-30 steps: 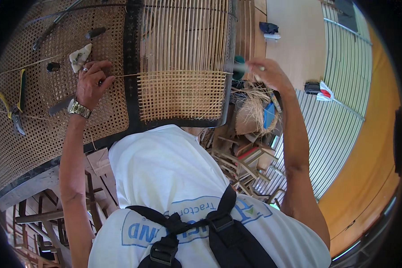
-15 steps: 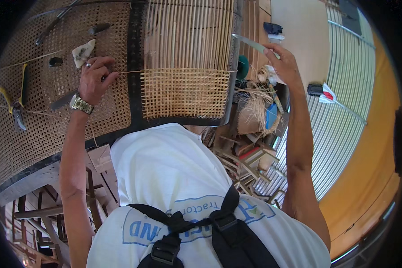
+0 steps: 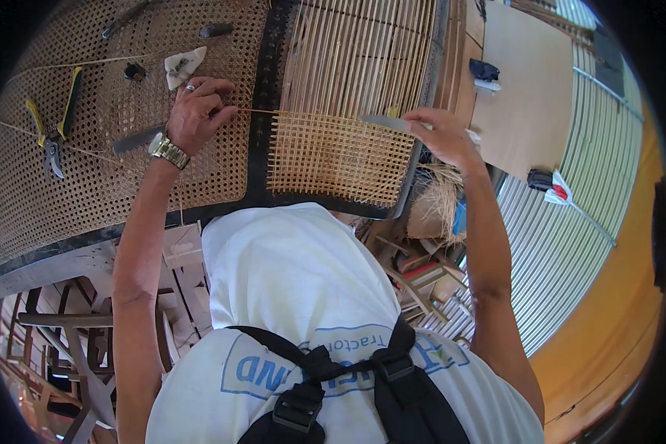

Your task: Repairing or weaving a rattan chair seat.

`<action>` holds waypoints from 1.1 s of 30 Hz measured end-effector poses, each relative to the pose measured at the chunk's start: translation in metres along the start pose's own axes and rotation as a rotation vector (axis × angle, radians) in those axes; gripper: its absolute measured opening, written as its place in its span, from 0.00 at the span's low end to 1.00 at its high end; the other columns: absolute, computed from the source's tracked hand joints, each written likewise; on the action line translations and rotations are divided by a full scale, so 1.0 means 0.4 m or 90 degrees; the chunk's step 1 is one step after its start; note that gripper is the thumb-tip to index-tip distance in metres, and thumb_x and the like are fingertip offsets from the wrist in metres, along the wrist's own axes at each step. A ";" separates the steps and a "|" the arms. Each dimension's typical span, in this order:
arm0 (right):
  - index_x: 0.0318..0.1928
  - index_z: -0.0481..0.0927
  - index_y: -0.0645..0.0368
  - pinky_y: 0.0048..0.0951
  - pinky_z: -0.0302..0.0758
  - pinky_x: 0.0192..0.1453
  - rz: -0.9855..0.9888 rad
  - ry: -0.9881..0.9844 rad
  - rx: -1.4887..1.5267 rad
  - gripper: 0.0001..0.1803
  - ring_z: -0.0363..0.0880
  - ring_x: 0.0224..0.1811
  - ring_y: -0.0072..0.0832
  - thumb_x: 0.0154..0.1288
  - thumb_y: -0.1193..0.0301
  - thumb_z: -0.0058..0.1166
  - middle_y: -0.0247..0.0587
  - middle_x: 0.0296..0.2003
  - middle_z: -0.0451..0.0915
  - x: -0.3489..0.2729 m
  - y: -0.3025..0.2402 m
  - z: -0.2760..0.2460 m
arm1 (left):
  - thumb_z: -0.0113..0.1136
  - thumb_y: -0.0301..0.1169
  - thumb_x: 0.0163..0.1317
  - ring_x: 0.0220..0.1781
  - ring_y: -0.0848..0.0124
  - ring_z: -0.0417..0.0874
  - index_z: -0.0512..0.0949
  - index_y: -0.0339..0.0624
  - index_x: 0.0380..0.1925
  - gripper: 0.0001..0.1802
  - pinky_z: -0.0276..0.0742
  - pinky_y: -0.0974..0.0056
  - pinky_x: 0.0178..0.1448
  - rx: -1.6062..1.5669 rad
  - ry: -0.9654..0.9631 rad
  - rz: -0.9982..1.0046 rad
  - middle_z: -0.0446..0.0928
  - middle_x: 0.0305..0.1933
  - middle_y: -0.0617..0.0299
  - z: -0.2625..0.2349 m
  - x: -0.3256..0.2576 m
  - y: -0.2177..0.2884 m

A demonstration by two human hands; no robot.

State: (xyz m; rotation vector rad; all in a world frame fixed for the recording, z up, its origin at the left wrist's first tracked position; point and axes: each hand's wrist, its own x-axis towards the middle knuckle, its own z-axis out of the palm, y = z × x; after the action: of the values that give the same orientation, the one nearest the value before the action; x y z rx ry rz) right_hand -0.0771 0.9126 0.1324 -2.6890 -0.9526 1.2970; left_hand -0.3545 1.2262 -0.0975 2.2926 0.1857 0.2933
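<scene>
Across the top of the view we look down on a broad woven cane panel [image 3: 111,163] in a dark frame, which serves as our surface; its left part is finished in a close honeycomb mesh, and to its right sits a second frame [image 3: 355,81] where only upright strands are strung above a small patch of square weave [image 3: 333,155]. We judge this half-woven patch springy and light but easy to crush or fray at its loose lower edge, so it is best handled by the dark frame around it rather than by the mesh. Our left hand [image 3: 196,115] rests on the honeycomb part near the dark bar between the two frames, fingers pinched shut on a thin cane strand [image 3: 255,112] that runs level toward the top edge of the square weave. That strand looks pale, narrow and pliant; we judge it will kink if bent sharply, so a grip close to the weave suits it. Our right hand [image 3: 440,133] is at the right edge of the patch, closed on a flat grey tool [image 3: 383,122] that points left. Toward the left edge of the surface lie yellow-handled cutters [image 3: 50,126], and near the top edge a small white scrap [image 3: 183,65] and a dark round piece [image 3: 134,72]
</scene>
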 end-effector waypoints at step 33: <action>0.44 0.80 0.59 0.36 0.77 0.40 -0.348 -0.039 0.326 0.10 0.82 0.34 0.35 0.69 0.66 0.60 0.44 0.33 0.82 0.151 -0.232 0.557 | 0.59 0.37 0.70 0.37 0.75 0.82 0.79 0.38 0.44 0.13 0.81 0.68 0.41 -0.207 -0.175 -0.503 0.80 0.38 0.60 -0.934 -0.070 -0.202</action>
State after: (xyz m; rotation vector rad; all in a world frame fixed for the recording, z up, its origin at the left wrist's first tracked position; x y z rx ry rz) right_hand -0.2555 0.9653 -0.0329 -1.8504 -1.0732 1.2764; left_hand -0.4853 1.5383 0.0825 1.7486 0.8048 -0.3712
